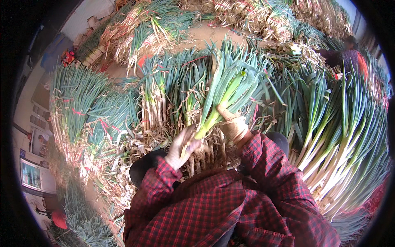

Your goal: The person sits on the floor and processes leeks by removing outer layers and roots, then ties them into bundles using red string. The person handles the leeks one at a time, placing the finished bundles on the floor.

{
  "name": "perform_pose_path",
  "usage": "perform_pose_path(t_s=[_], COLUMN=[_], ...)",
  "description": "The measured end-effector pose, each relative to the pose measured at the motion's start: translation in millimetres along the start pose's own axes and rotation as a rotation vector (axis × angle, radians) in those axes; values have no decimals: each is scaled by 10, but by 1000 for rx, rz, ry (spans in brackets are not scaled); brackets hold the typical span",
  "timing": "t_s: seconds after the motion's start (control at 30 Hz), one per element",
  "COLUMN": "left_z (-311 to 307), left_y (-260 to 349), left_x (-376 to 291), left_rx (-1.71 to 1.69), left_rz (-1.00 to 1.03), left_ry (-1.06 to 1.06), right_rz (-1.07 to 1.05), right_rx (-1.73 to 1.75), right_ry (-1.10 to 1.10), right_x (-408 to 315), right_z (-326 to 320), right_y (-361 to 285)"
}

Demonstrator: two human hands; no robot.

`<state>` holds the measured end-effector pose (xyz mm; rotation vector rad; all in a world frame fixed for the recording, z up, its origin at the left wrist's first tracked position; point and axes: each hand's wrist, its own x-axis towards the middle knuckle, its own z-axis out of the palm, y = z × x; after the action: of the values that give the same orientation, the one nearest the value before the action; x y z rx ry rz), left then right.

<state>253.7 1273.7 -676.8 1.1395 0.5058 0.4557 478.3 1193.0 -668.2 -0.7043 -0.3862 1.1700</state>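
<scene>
A large Welsh onion (213, 120) with broad green leaves is tilted up in front of me. My right hand (230, 119), in a pale work glove bunched at the wrist, grips its stalk. At the stalk's lower end is my left hand (180, 148), blurred, its fingers bent; a thin yellowish strip seems to lie by them, but whether it is held I cannot tell. Below both hands, several soil-covered onion stems and roots (203, 157) lie between my knees. Peeled onions with long white stalks (327, 160) are heaped to my right.
Unpeeled onion bundles (154, 105) stand just ahead, and tied bundles (80, 105) at the left. Dry peelings (114, 166) litter the ground beside my left knee. More piles (253, 18) lie beyond a strip of bare floor (213, 35). Another person (348, 58) is at the far right.
</scene>
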Motion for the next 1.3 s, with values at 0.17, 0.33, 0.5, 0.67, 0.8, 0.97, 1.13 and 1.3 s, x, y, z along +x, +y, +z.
perform_pose_path(t_s=[0.17, 0.33, 0.5, 0.67, 0.8, 0.97, 1.13, 1.3], left_z=[298, 347, -226, -1521, -1596, -305, -381, -799], left_y=[42, 53, -104, 276, 467, 79, 527, 296], left_x=[418, 412, 412, -100, -410, 268, 474, 350], left_rx=[-24, 71, -194, 172, 922, -67, 631, 722], left_rz=[69, 170, 318, 75, 175, -25, 465, 348], left_ry=[116, 188, 154, 830, 778, 13, 416, 246], right_rz=[-137, -218, -198, -309, -255, -179, 310, 587], right_rx=[-127, -180, -69, 205, 301, 187, -692, -717], right_ry=[41, -36, -116, 2, 85, -170, -412, -254], right_x=[-117, -121, -70, -3, 61, 218, -98, -325], right_z=[92, 97, 107, -164, -235, 155, -313, -1125], right_y=[-4, -20, -69, -521, -621, -43, 276, 862])
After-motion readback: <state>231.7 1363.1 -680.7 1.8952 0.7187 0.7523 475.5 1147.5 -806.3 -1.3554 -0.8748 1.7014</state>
